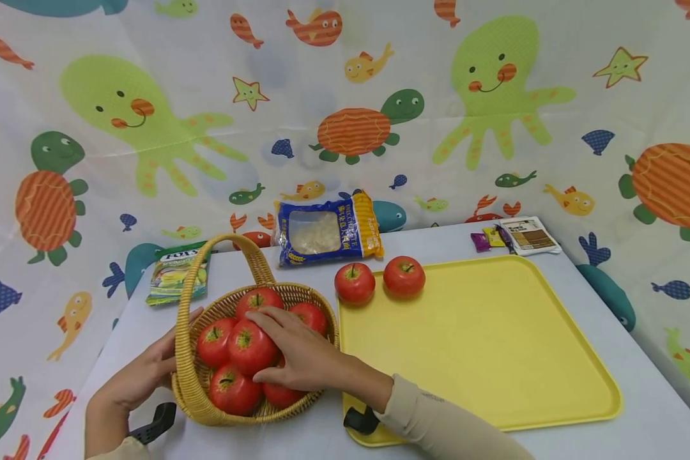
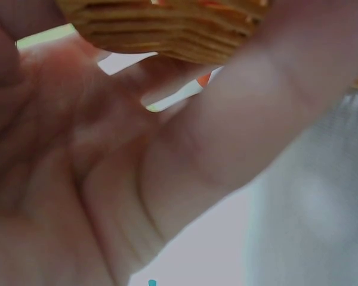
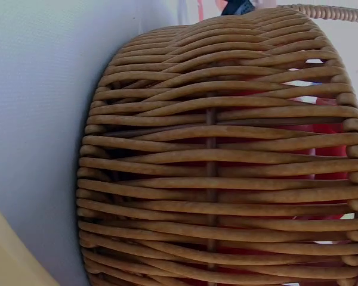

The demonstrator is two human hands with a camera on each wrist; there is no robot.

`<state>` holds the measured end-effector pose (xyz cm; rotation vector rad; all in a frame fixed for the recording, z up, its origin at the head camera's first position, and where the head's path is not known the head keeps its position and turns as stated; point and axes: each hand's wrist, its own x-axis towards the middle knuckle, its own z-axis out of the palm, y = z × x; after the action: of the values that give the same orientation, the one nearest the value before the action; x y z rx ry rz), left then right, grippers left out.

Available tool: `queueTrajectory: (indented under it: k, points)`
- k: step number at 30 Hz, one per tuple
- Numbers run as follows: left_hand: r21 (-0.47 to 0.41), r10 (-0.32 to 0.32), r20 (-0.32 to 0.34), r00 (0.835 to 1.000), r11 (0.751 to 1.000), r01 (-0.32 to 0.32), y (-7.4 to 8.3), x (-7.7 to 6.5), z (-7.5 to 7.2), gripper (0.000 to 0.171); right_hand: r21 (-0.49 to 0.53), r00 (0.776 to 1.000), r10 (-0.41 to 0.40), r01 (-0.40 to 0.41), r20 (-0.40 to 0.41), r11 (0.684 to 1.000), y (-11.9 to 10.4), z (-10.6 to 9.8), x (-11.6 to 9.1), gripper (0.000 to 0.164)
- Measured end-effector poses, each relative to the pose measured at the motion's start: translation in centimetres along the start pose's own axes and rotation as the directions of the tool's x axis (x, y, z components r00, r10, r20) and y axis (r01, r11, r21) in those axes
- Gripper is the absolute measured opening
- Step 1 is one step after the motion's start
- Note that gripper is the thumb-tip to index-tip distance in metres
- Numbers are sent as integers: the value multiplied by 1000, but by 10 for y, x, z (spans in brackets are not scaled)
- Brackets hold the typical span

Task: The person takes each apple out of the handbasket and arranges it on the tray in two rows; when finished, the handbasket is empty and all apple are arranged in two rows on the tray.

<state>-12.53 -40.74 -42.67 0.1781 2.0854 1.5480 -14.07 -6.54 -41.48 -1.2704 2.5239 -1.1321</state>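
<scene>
A wicker basket (image 1: 322,305) with a tall arched handle stands on the left of the table, heaped with several red apples (image 1: 236,391). My right hand (image 1: 305,354) reaches over its right side and grips the topmost apple (image 1: 252,348), fingers over the far side and thumb at the near side. At the basket's left side, my left hand (image 1: 132,377) holds the wicker wall, its fingertips partly hidden behind the handle. In the left wrist view the woven wicker (image 2: 161,30) lies between thumb and fingers. The right wrist view is filled by the basket's woven side (image 3: 227,167).
A yellow tray (image 1: 471,345) lies right of the basket, with two red apples (image 1: 354,284) at its far left corner. Behind stand a blue and yellow food bag (image 1: 328,230) and a green packet (image 1: 178,275). Small packets (image 1: 529,235) lie at the back right, before a printed cloth.
</scene>
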Motion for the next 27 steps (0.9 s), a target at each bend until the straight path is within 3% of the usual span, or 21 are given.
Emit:
queueTrajectory:
  k: [27]
  points:
    - [-14, -27, -4, 1000, 1000, 27, 0, -1, -1, 79, 97, 996, -49, 57, -78, 994, 6, 3, -4, 81]
